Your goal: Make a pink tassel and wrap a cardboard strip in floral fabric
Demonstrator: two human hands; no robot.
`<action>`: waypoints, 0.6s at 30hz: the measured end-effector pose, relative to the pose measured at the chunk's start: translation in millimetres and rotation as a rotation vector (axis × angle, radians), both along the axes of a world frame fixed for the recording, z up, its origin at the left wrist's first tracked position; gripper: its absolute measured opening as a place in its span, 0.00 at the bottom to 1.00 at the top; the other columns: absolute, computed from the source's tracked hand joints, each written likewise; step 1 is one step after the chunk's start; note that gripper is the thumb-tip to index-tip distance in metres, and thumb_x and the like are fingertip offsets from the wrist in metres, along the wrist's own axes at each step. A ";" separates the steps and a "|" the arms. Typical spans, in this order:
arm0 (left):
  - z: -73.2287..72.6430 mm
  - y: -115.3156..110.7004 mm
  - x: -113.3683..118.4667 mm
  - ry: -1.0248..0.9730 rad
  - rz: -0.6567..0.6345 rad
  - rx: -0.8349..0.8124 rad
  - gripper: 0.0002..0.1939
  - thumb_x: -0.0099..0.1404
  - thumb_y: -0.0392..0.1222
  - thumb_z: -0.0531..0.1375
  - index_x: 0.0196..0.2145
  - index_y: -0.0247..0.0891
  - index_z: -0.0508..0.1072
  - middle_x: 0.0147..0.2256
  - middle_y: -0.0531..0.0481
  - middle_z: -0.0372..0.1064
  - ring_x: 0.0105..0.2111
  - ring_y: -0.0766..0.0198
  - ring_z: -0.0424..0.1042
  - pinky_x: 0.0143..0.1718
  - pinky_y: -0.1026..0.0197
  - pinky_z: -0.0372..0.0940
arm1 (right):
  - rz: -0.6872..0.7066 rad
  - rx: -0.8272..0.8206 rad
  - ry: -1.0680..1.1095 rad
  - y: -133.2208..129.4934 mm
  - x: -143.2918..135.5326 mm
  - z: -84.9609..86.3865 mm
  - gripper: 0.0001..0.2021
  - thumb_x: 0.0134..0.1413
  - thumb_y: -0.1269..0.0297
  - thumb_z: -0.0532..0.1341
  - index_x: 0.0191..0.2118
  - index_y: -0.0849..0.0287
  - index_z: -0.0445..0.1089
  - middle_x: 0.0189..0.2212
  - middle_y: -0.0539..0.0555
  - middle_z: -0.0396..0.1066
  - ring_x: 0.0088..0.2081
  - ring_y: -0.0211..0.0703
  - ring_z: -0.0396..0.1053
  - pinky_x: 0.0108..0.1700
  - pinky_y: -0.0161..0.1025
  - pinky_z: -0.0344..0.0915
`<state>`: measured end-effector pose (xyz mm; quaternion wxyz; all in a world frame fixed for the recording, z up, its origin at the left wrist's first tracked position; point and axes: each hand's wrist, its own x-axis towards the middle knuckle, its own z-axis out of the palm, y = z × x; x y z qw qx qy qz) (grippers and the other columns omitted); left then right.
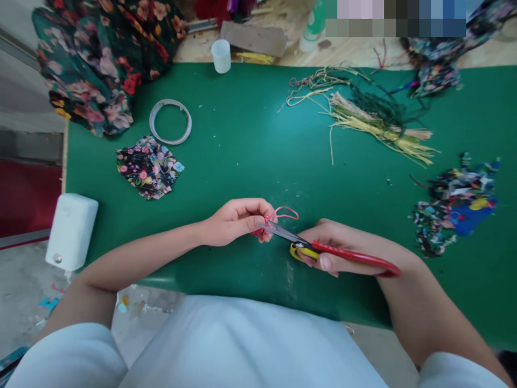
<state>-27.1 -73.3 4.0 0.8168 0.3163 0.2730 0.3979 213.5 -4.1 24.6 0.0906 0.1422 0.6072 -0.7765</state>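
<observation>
My left hand (241, 220) pinches a small piece of red cord (287, 213), whose loop sticks out to the right past my fingertips. Much of the held part is hidden by the fingers. In my right hand (325, 245) is a pair of scissors (347, 255) with red and yellow handles. The blades point left, and their tips touch or almost touch the red cord at my left fingertips. Whether the blades are fully closed on the cord I cannot tell. Both hands are just above the green tabletop (250, 161), near its front edge.
At the left lie floral cloth (97, 64), a cut floral piece (149, 168), a tape roll (152, 122) and a white box (72, 231). A white cup (221, 56) stands at the back. Bundled cords (375, 129) and a scrap pile (452, 199) lie right.
</observation>
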 end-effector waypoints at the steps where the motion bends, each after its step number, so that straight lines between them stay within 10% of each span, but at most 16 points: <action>1: -0.4 0.1 0.1 -0.004 0.001 0.009 0.17 0.65 0.52 0.64 0.33 0.34 0.70 0.29 0.49 0.70 0.27 0.72 0.70 0.31 0.68 0.67 | -0.002 0.003 -0.006 -0.3 -0.2 -0.1 0.31 0.57 0.31 0.53 0.27 0.58 0.61 0.17 0.44 0.59 0.17 0.30 0.60 0.20 0.30 0.53; 18: -2.9 -0.6 -0.2 0.009 -0.007 0.080 0.15 0.68 0.50 0.62 0.33 0.35 0.69 0.29 0.51 0.66 0.28 0.72 0.69 0.32 0.67 0.67 | -0.033 0.029 -0.094 -2.1 0.5 -6.0 0.30 0.54 0.32 0.58 0.23 0.58 0.60 0.13 0.42 0.54 0.14 0.29 0.58 0.16 0.28 0.50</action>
